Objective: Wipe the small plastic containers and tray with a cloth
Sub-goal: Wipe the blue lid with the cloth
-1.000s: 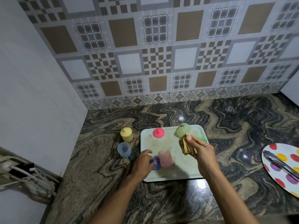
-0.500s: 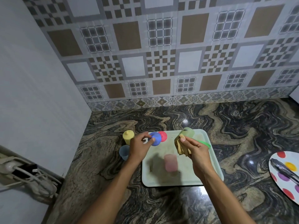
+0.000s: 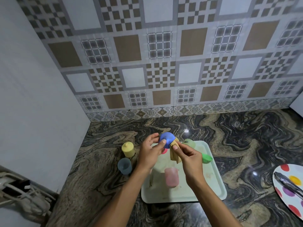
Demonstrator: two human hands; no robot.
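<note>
Left hand [image 3: 150, 151] pinching a round blue plastic lid [image 3: 167, 139] by its edge, fingers curled round it; right hand [image 3: 191, 158] pinching a crumpled tan cloth [image 3: 174, 155] between thumb and forefinger, pressed to the lid's right rim. Marks a change from a second ago, with the lid then down on the pale green rectangular plastic tray [image 3: 213, 185] beside the translucent pink plastic cup [image 3: 171, 176], and the cloth held apart from it. Means, by the look of it, wiping of this lid only just starting, with the tray and the pieces on it yet to come. Held between both hands, raised above the tray's far left corner, clear of its surface. Beyond the left hand, off the tray on the swirled dark stone counter [image 3: 246, 145]: a yellow capped plastic container [image 3: 128, 149] and a pale blue translucent cup [image 3: 125, 165], close together. Past the right hand, on the tray: a pale green container [image 3: 190, 143] and a bright green lid [image 3: 207, 158]. Far right, well apart: a white plate with coloured spots [image 3: 285, 167], metal tongs [image 3: 288, 182] on it.
</note>
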